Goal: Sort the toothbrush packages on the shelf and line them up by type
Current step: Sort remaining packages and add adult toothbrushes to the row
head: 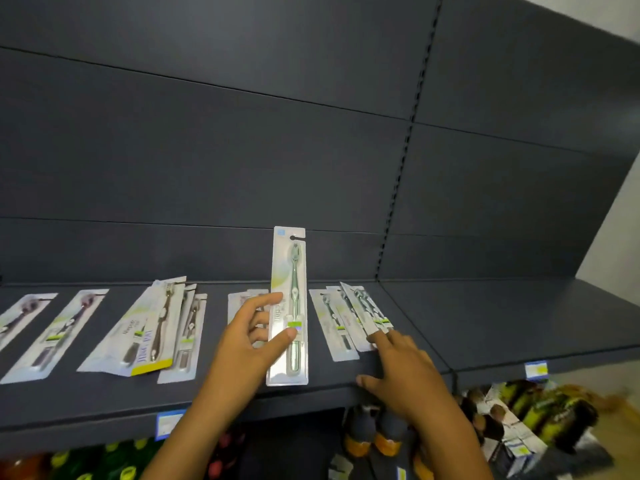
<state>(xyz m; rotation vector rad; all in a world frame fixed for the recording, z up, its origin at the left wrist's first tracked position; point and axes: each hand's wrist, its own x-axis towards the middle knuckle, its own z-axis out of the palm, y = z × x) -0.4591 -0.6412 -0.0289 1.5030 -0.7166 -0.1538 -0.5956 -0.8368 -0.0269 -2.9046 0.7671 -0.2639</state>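
A dark grey shelf (485, 323) carries toothbrush packages lying flat. My left hand (249, 344) holds one package with a green toothbrush (289, 306) upright above the shelf, thumb on its front. To its right lies a small fanned stack of green-brush packages (341, 323); my right hand (401, 372) rests on the shelf edge with fingertips touching that stack's near end. Behind my left hand lies another small stack (242, 299), partly hidden. Further left lie a stack of brown-brush packages (156, 327) and two single packages (59, 334), (17, 323).
The shelf's back panel (242, 168) rises behind the packages. Price tags (166, 424), (536, 370) hang on the front edge. Bottles (374, 434) and boxed goods (519, 420) fill the lower shelf below. The shelf section at the right holds nothing in view.
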